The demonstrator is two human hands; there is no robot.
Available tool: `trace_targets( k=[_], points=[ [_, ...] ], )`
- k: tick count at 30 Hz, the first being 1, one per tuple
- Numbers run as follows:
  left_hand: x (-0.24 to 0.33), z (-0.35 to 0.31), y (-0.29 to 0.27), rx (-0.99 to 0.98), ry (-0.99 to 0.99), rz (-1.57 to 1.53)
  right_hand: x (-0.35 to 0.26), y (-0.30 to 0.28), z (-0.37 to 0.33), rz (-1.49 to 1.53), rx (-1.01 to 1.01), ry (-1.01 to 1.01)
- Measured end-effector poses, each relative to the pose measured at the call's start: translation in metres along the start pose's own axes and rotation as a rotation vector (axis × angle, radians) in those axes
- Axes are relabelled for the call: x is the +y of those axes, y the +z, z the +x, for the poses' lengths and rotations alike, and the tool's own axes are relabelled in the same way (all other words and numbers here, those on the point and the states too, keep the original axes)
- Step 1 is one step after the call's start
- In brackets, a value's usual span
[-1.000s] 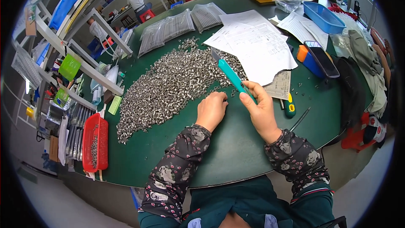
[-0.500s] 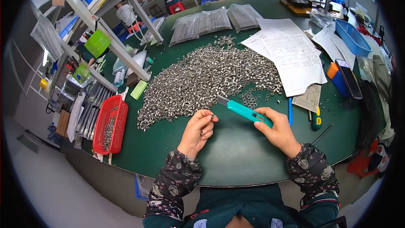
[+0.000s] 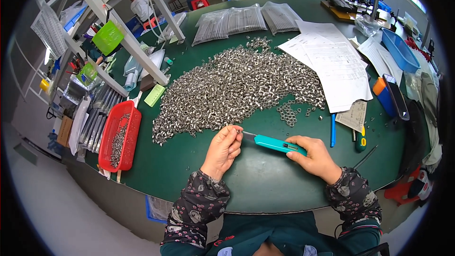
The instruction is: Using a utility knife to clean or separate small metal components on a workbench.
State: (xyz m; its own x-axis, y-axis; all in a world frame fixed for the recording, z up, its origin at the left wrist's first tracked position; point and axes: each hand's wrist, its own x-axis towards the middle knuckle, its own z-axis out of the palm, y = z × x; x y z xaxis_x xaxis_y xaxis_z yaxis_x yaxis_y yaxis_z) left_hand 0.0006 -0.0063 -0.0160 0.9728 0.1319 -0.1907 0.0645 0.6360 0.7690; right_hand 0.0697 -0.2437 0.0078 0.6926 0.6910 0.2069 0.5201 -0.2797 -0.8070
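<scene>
A: What are the fingers doing?

B: The left hand (image 3: 221, 152) pinches a small, silvery metal ring (image 3: 239, 132) between thumb and forefinger, the other fingers curled in below. The right hand (image 3: 314, 157) grips a teal, flat-handled plastic utility knife (image 3: 272, 143) by its rear end, thumb on the near side.

A: And the steel blade (image 3: 248, 136)?

B: Out of the handle, its tip right by the left fingertips, at the ring. Whether it touches metal, I can't tell.

A: How would you do this well?

B: I'd keep the pinch firm but the fingertips back from the rim, steady both wrists, and work the tip in light, short strokes. Pressing hard could make it skip into the left thumb.

A: Which way does the knife point?

B: Toward the left fingers. Its long axis runs mostly crosswise, from the right palm leftward, with the tip slightly farther from the body than the butt. The ring's own axis is too small to read. Beyond the left fingertips spreads a broad heap of silvery metal rings (image 3: 227, 96).
</scene>
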Motion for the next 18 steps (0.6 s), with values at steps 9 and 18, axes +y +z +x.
trace_targets(
  k=[9,18],
  points=[
    [-0.0006,-0.0005,0.0012,-0.060,0.002,-0.011,0.0002,0.0004,0.0001,-0.006,-0.022,0.008],
    [-0.0008,-0.0006,-0.0003,-0.043,-0.003,-0.006,0.0001,0.0000,0.0003,-0.011,-0.032,0.020]
  ],
)
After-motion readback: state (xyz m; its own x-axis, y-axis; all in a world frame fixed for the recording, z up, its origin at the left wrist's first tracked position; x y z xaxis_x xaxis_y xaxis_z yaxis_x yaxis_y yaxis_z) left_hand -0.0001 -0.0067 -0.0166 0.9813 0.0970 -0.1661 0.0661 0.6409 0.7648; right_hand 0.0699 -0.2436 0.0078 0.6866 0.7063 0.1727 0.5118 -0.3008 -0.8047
